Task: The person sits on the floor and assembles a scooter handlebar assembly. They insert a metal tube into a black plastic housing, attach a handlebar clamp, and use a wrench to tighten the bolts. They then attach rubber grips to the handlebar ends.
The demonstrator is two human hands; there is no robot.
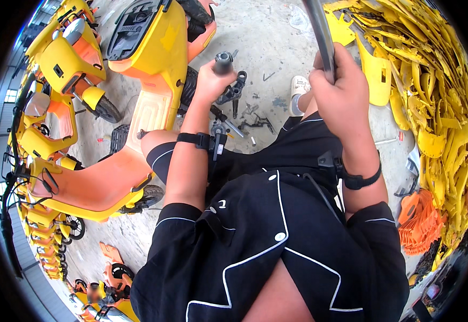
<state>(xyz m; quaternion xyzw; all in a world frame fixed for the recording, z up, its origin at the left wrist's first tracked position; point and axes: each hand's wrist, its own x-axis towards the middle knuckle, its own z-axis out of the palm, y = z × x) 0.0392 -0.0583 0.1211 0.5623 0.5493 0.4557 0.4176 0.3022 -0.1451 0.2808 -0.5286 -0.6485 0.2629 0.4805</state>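
My left hand (212, 81) is closed round a dark metal part with a rounded end (223, 63), held above the floor beside a yellow scooter (165, 45). Just right of that hand is a dark metal bracket with a ring-shaped end (240, 79); whether it joins the held part I cannot tell. My right hand (342, 91) grips the lower end of a long dark bar (319, 32), which rises out of the top of the view. Below my left hand, near my knee, a silver rod (235, 129) lies among dark metal pieces.
Several black metal pieces (258, 124) and a hex key (268, 76) lie on the concrete floor. A tall heap of yellow plastic panels (432, 80) stands at the right, with stacked orange panels (420, 225) nearer. More yellow-and-orange scooters (65, 64) line the left side.
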